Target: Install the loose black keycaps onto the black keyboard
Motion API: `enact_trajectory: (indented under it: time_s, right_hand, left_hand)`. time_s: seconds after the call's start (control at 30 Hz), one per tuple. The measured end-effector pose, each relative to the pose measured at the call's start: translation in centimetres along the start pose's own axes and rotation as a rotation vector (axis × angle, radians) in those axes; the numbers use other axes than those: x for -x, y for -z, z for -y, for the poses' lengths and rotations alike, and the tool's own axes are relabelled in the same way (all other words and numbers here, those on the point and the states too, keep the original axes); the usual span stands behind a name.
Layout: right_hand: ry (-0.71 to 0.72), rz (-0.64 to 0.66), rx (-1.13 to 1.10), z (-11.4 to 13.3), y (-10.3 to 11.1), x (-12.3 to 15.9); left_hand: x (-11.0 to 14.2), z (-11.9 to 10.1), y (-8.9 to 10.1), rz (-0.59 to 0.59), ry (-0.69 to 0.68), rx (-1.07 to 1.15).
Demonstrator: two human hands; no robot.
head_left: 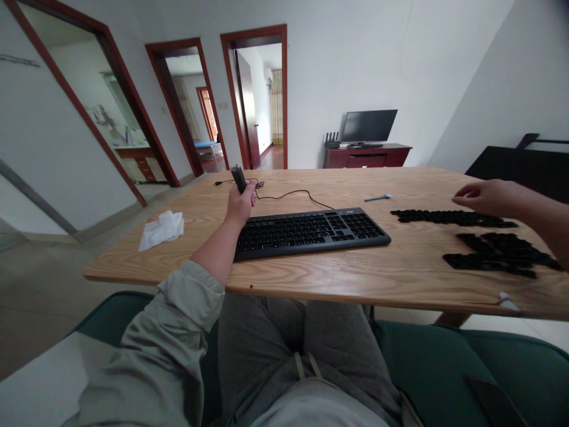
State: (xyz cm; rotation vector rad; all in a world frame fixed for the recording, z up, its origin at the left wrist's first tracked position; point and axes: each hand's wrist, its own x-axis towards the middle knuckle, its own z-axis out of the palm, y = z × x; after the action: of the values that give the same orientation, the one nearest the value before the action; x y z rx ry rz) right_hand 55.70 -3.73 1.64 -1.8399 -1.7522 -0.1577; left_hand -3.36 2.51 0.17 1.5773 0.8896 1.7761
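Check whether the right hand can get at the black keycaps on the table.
Probably yes: the right hand hovers just beyond the upper strip of black keycaps, and nothing visible stands between them, so the way looks free.

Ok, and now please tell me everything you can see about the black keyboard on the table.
The keyboard is a long, low, full-size model, its dark grey casing apparently plastic, with black keys and a number pad at the right end. It lies flat on the wooden table, slightly angled. A thin black cable leaves its back edge. The left forearm passes close to its left end.
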Motion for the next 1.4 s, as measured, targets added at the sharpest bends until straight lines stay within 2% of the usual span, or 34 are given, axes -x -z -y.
enact_trajectory:
  time_s: [0.07,0.17,0.2,0.27,0.37,0.43,0.5,0.57,0.63,0.7,0.77,0.87,0.97,1.03,1.13,1.3,1.4]
  right_hand:
    - [-0.095,0.068,0.133,3.8,0.1,-0.5]
    - [-0.030,0.043,0.125,11.9,-1.1,-0.4]
    - [0.047,0.051,0.069,14.9,-1.9,-0.1]
    - [0.191,0.084,-0.060,20.9,-4.1,0.8]
    - [0.334,0.247,-0.145,28.6,-8.6,2.4]
    - [0.426,0.307,-0.162,32.1,-11.7,3.2]
    - [0.514,0.273,-0.107,34.1,-14.2,3.7]
    - [0.544,0.258,-0.043,34.7,-15.6,4.0]
    - [0.554,0.236,-0.024,34.5,-15.7,4.5]
    - [0.613,0.193,-0.055,33.8,-14.9,5.4]
    - [0.735,0.169,-0.086,33.0,-13.6,6.7]
    - [0.889,0.189,-0.060,31.8,-12.5,8.7]
    - [0.903,0.207,-0.034,30.9,-12.7,9.6]
    - [0.904,0.219,-0.038,30.4,-13.0,9.4]
    - [0.909,0.214,-0.030,29.9,-13.0,8.6]
    - [0.877,0.240,0.016,28.3,-12.2,7.6]
    - [0.885,0.233,0.043,27.4,-12.0,7.5]
  left_hand:
    - [0.0,0.1,-0.1,-0.003,0.014,0.032]
    - [0.1,0.2,-0.3,0.027,0.022,0.061]
    - [0.2,0.2,-0.4,0.051,0.022,0.063]
    - [0.5,0.0,-0.4,0.104,0.032,0.058]
    - [0.8,-0.5,-0.1,0.151,0.060,0.045]
    - [0.8,-0.7,0.2,0.141,0.059,0.041]
    - [0.6,-0.8,0.4,0.123,0.027,0.032]
    - [0.4,-0.6,0.4,0.106,-0.022,-0.004]
    - [0.2,-0.4,0.3,0.092,-0.073,-0.063]
    - [-0.1,-0.1,0.2,0.092,-0.118,-0.134]
    - [-0.3,0.2,0.3,0.096,-0.129,-0.193]
    - [-1.1,0.7,1.0,0.120,-0.057,-0.258]
    - [-1.9,1.4,2.3,0.201,0.016,-0.402]
    - [-2.3,1.8,3.1,0.259,0.123,-0.557]
    - [-2.2,2.2,3.9,0.402,0.256,-0.651]
    - [-1.5,1.7,3.3,0.581,0.118,-0.835]
    - [-0.9,0.8,2.4,0.693,0.094,-0.963]
